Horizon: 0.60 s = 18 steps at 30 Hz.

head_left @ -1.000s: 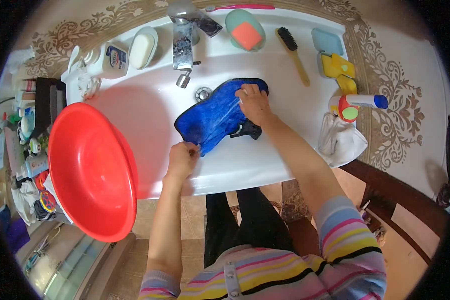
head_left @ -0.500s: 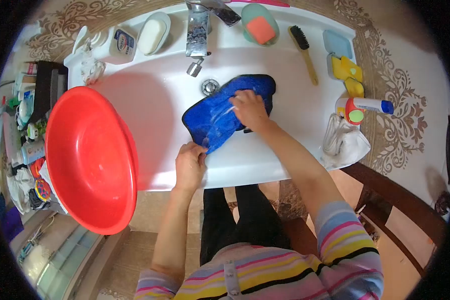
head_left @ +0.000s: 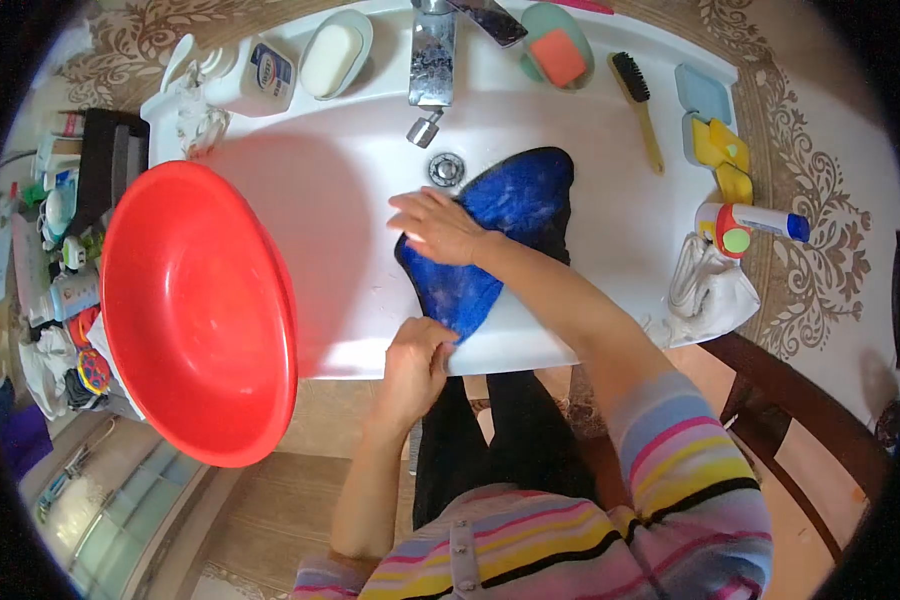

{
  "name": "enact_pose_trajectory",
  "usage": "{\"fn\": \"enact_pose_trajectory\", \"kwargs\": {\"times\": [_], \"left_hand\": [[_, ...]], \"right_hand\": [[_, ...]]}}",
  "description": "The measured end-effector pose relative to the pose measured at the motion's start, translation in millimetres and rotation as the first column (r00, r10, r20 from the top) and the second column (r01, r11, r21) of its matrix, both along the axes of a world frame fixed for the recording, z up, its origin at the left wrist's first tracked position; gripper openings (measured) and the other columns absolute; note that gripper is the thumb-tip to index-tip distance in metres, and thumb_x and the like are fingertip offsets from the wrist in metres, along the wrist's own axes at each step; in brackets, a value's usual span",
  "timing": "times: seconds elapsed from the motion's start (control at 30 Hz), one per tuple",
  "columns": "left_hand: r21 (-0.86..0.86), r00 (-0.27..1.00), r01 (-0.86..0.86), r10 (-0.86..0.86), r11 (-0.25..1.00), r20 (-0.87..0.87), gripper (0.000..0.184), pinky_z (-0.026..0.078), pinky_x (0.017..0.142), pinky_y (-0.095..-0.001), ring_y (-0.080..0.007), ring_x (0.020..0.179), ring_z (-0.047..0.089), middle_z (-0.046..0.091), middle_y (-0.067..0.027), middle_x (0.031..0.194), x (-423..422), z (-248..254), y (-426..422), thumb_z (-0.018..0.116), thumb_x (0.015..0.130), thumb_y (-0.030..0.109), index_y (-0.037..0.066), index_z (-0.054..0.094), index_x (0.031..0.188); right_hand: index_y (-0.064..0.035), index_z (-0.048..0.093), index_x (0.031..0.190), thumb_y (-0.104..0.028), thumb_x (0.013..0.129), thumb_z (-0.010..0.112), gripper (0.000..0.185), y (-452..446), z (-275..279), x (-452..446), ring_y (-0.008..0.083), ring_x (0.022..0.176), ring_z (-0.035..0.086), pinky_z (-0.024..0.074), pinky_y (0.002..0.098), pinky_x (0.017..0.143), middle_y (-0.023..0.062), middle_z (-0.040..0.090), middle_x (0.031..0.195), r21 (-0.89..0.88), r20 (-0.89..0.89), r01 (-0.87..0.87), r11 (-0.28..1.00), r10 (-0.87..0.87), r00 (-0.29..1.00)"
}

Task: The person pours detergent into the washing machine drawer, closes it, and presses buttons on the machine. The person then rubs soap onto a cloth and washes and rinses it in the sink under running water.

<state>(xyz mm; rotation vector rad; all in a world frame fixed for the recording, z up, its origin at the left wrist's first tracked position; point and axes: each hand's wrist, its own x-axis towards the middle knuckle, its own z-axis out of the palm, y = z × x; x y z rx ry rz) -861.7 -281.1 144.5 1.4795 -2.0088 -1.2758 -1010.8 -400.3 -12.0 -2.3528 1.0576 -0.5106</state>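
A wet blue cloth (head_left: 518, 200) with black edging and whitish suds lies spread in the white sink (head_left: 340, 165). My left hand (head_left: 417, 352) pinches its lower corner at the sink's front edge. Across the cloth's left part lies my right hand (head_left: 438, 228), its fingers stretched out to the left and slightly blurred. A small white patch shows by those fingertips; whether it is foam or something solid I cannot tell. Just beyond the cloth is the metal drain (head_left: 446, 169), below the faucet (head_left: 432, 60).
A red basin (head_left: 200, 320) leans over the sink's left side. Along the rim are a white bottle (head_left: 260, 78), white soap (head_left: 331, 60), orange soap (head_left: 558, 57), a brush (head_left: 638, 105), yellow sponges (head_left: 718, 145), a capped bottle (head_left: 755, 222) and a white cloth (head_left: 715, 290).
My right hand has slid left across the blue cloth, from its right part to its left edge. The view has shifted slightly. My left hand keeps its pinch on the lower corner.
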Motion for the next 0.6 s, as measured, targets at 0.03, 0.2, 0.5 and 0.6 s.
{"fn": "enact_pose_trajectory", "kwargs": {"times": [0.03, 0.2, 0.5, 0.6], "left_hand": [[-0.002, 1.0, 0.009, -0.009, 1.0, 0.005, 0.02, 0.049, 0.076, -0.0391, -0.0337, 0.084, 0.059, 0.062, -0.0163, 0.086, 0.1, 4.1, 1.1, 0.065, 0.072, -0.009, -0.001, 0.065, 0.091], [0.09, 0.999, -0.022, 0.024, 0.996, -0.022, 0.018, 0.049, 0.075, -0.0383, -0.0322, 0.083, 0.059, 0.06, -0.0153, 0.084, 1.0, 13.1, -1.2, 0.065, 0.074, -0.007, 0.0, 0.064, 0.091], [0.079, 0.962, -0.269, 0.264, 0.96, 0.069, 0.01, 0.046, 0.073, -0.032, -0.0183, 0.08, 0.055, 0.061, -0.0109, 0.092, 4.1, -25.3, -41.2, 0.057, 0.091, 0.005, 0.001, 0.055, 0.1], [0.029, 0.887, -0.42, 0.417, 0.907, -0.199, 0.011, 0.044, 0.078, -0.0289, -0.0141, 0.084, 0.053, 0.06, -0.0095, 0.101, -2.7, -62.7, -57.7, 0.047, 0.098, 0.011, 0.001, 0.051, 0.103]], "right_hand": [[-0.0147, 0.059, 0.117, -0.018, 0.082, 0.063, 0.035, -4.5, -6.6, -1.1, 0.0287, 0.126, 0.04, 0.0284, 0.0486, 0.107, 0.01, 0.048, 0.133, -0.031, -0.046, 0.064, 0.997, -0.066, 0.997], [-0.0113, 0.062, 0.111, -0.006, 0.076, 0.066, 0.036, -23.7, -8.4, -14.9, 0.0271, 0.104, 0.055, 0.0448, 0.0442, 0.09, 0.0097, 0.059, 0.115, -0.03, 0.117, 0.307, 0.951, -0.302, 0.946], [-0.0095, 0.062, 0.101, -0.009, 0.072, 0.069, 0.03, 30.7, 74.4, -166.7, 0.0261, 0.086, 0.062, 0.0507, 0.0364, 0.078, 0.0121, 0.063, 0.096, 0.469, -0.086, 0.269, 0.842, -0.259, 0.962], [-0.0087, 0.062, 0.096, -0.016, 0.074, 0.071, 0.025, 61.9, 95.8, -143.9, 0.0334, 0.093, 0.062, 0.048, 0.0455, 0.083, 0.0191, 0.061, 0.098, 0.455, -0.486, 0.543, 0.706, -0.315, 0.816]]}}
